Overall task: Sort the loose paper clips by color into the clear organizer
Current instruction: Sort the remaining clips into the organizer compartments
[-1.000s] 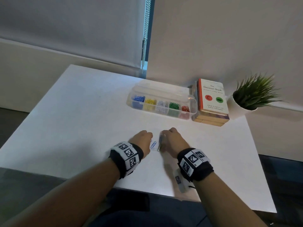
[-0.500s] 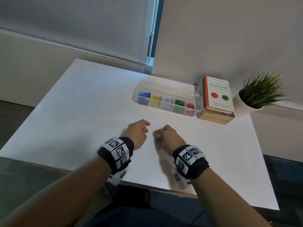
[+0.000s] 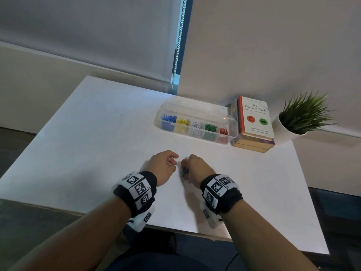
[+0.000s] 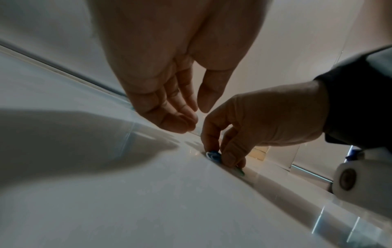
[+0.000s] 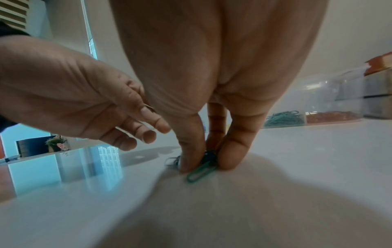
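The left hand (image 3: pixel 163 166) hovered just above the white table (image 3: pixel 82 145), near the middle of its near edge. Its fingers (image 4: pixel 169 107) hung loosely curled and grasped nothing; the thumb stood apart from them. Just beside it, the right hand (image 3: pixel 195 168) reached down to the table surface. Its thumb and fingertips (image 5: pixel 189 151) pinched a small cluster of loose paper clips (image 5: pixel 201 169) against the tabletop. A green clip lay foremost in the right wrist view, and a blue and a pale clip showed beside the fingers in the left wrist view. The exact number of clips in the cluster could not be told.

The clear organizer (image 3: pixel 197 112) stood toward the far right corner of the table, well apart from both hands, with its lid open behind it. Its compartments held, from left to right, blue, yellow, white, green and red clips. A stack of books (image 3: pixel 254 124) lay touching or just beside the organizer's right end. A potted plant (image 3: pixel 302 116) stood at the table's far right corner.
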A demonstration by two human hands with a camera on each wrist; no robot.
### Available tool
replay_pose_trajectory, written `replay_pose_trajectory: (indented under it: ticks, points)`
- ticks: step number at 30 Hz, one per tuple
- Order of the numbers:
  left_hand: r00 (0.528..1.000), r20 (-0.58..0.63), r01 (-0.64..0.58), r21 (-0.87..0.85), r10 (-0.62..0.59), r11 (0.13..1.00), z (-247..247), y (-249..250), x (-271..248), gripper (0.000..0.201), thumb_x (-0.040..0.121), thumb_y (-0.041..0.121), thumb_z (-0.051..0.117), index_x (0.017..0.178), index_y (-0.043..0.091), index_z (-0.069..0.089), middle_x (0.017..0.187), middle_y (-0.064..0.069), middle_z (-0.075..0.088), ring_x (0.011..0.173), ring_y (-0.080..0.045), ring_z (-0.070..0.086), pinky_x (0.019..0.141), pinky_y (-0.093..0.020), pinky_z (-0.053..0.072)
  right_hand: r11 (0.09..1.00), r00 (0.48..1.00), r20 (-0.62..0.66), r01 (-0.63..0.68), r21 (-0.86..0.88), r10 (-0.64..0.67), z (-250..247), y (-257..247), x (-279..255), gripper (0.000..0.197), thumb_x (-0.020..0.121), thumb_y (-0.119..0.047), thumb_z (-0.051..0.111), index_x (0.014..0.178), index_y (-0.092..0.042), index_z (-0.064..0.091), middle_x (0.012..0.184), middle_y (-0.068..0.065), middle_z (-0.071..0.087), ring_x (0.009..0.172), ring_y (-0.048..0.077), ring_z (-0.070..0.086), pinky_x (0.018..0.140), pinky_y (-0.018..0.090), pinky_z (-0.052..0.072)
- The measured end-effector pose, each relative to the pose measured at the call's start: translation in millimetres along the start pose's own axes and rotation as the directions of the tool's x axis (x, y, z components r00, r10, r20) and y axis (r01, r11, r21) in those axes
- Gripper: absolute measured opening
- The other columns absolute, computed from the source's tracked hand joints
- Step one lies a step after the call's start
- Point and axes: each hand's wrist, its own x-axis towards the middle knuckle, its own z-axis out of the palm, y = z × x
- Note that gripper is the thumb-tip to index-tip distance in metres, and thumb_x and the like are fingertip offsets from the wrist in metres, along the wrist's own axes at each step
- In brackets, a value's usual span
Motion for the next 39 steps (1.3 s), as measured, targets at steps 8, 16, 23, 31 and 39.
replay_pose_trajectory:
  ticks: [8, 16, 23, 31, 39]
  points:
    - [0.998, -0.02, 0.056, -0.022, -0.056, 0.998, -7, -3, 3, 0.028, 0.084, 0.01, 0.054, 0.089, 0.037, 0.06, 0.089, 0.011, 0.067, 0.086, -0.016, 0.066, 0.084, -0.036, 0.055, 1.0, 0.999, 0.035, 0.015, 0.018, -0.016, -1, 0, -1, 0.022, 0.071, 0.007, 0.054, 0.074, -0.013, 0.059, 0.089, 0.003, 0.05, 0.077, 0.025, 0.057, 0.072, 0.034, 0.052]
    - [0.998, -0.006, 0.057, -0.083, -0.058, 0.995, -6, 4, 5, 0.02, 0.088, 0.019, 0.053, 0.088, 0.038, 0.06, 0.093, 0.003, 0.069, 0.087, -0.022, 0.066, 0.083, -0.042, 0.056, 0.999, 1.0, 0.007, -0.017, 0.037, 0.017, -6, 3, -1, 0.023, 0.077, 0.006, 0.045, 0.076, -0.017, 0.049, 0.08, 0.002, 0.052, 0.075, 0.022, 0.046, 0.062, 0.026, 0.032]
    - [0.995, 0.003, 0.097, -0.276, -0.1, 0.956, -6, 17, 5, 0.015, 0.094, 0.011, 0.052, 0.1, 0.018, 0.063, 0.091, -0.004, 0.066, 0.078, -0.018, 0.063, 0.071, -0.029, 0.053, 0.959, 0.983, -0.085, -0.137, 0.248, 0.162, -28, 26, -3, 0.03, 0.083, -0.003, 0.056, 0.064, -0.024, 0.047, 0.072, -0.004, 0.055, 0.069, 0.02, 0.053, 0.057, 0.024, 0.039]
    - [0.9, 0.415, 0.436, -0.834, -0.136, 0.338, 2, 43, -7, 0.046, 0.104, 0.035, 0.029, 0.107, -0.001, 0.059, 0.077, -0.016, 0.066, 0.077, -0.03, 0.064, 0.084, -0.043, 0.053, 0.916, 0.985, -0.163, 0.113, 0.385, -0.053, -62, -24, -18, 0.01, 0.08, -0.01, 0.068, 0.076, -0.016, 0.062, 0.074, -0.001, 0.064, 0.07, 0.016, 0.058, 0.072, 0.03, 0.049]
    - [0.88, 0.467, 0.474, -0.859, -0.083, 0.192, 0, 25, -5, 0.044, 0.1, 0.022, 0.031, 0.087, -0.007, 0.062, 0.088, -0.027, 0.066, 0.082, -0.038, 0.07, 0.072, -0.038, 0.061, 0.826, 0.99, -0.14, 0.088, 0.557, -0.011, -73, -15, -22, 0.011, 0.086, -0.004, 0.064, 0.083, -0.013, 0.069, 0.076, 0.002, 0.068, 0.066, 0.01, 0.061, 0.068, 0.02, 0.052]
